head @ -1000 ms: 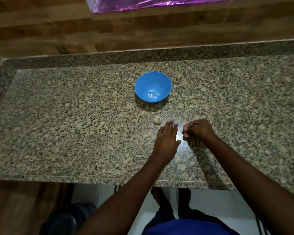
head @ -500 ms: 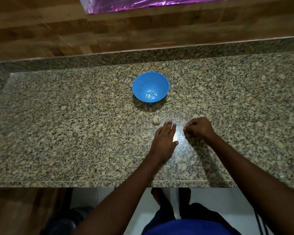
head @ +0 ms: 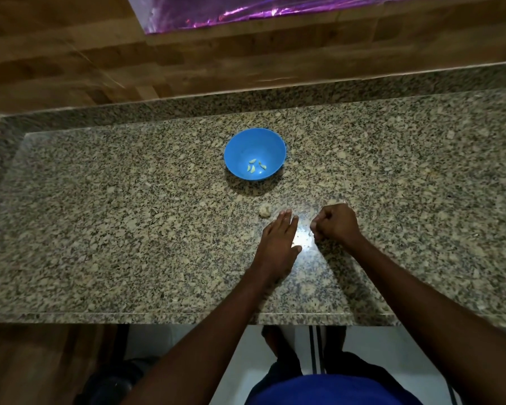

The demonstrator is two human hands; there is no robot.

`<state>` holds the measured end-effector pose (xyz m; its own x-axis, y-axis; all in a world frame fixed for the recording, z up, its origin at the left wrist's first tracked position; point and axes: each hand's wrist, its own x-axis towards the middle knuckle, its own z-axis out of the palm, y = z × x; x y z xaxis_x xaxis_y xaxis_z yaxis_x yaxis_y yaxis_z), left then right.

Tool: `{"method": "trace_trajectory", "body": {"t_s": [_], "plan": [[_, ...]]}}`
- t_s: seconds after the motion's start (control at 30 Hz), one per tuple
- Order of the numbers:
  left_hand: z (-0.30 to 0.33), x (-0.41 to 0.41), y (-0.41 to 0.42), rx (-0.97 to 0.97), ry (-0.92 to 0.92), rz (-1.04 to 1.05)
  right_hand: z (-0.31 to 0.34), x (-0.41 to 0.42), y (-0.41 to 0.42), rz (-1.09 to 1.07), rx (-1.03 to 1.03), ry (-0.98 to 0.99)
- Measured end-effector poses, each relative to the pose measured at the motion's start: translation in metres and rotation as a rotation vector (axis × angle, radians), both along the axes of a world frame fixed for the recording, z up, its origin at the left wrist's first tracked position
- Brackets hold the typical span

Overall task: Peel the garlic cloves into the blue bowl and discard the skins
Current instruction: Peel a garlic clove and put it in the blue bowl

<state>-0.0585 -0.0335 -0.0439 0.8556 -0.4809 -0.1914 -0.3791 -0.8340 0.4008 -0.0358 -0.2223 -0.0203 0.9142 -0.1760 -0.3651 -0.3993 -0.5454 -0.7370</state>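
Note:
The blue bowl (head: 255, 153) stands on the granite counter (head: 129, 217) and holds several peeled garlic cloves (head: 256, 165). A pale garlic piece (head: 265, 211) lies on the counter just in front of the bowl. My left hand (head: 279, 241) lies flat on the counter, fingers straight, its fingertips just right of that piece. To its right, my right hand (head: 336, 222) is curled into a fist, knuckles up. A pale scrap of garlic skin (head: 337, 202) shows at its far edge. Whatever else the fist holds is hidden.
A raised granite lip (head: 275, 97) runs along the back below a wooden wall. The counter's front edge (head: 158, 317) lies close to my body. A dark round object (head: 114, 384) sits on the floor at the lower left.
My right hand has closed from a fingertip pinch into a tighter fist. My left hand stays flat in about the same place. The view shifted slightly.

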Motion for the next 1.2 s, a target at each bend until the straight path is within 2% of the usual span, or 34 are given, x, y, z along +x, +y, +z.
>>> {"method": "trace_trajectory", "body": {"t_s": [0.07,0.17,0.27,0.33,0.47,0.6,0.87,0.97,1.2], "plan": [[0.005,0.005,-0.005,-0.098,-0.009,0.056,0.001,-0.008,-0.004,-0.016,0.13,-0.002],[0.014,0.011,-0.017,-0.393,-0.071,0.228,0.003,-0.016,-0.007,-0.229,0.496,0.067],[0.03,0.011,-0.032,-0.674,0.233,0.497,0.01,-0.02,-0.009,-0.319,0.775,0.17],[0.034,0.013,-0.04,-0.804,0.403,0.611,0.014,-0.02,-0.012,-0.316,0.86,0.233],[0.038,0.016,-0.048,-0.915,0.557,0.717,0.019,-0.018,-0.018,-0.294,0.811,0.249],[0.037,0.019,-0.052,-0.919,0.623,0.773,0.014,-0.014,-0.02,-0.282,0.673,0.242],[0.035,0.018,-0.056,-0.926,0.576,0.83,0.01,-0.009,-0.007,-0.141,0.238,0.079],[0.038,0.02,-0.055,-0.988,0.594,0.817,0.014,-0.004,-0.012,-0.062,0.368,0.131],[0.04,0.027,-0.046,-0.898,0.505,0.631,0.032,0.009,-0.031,0.162,0.608,0.346]]}}
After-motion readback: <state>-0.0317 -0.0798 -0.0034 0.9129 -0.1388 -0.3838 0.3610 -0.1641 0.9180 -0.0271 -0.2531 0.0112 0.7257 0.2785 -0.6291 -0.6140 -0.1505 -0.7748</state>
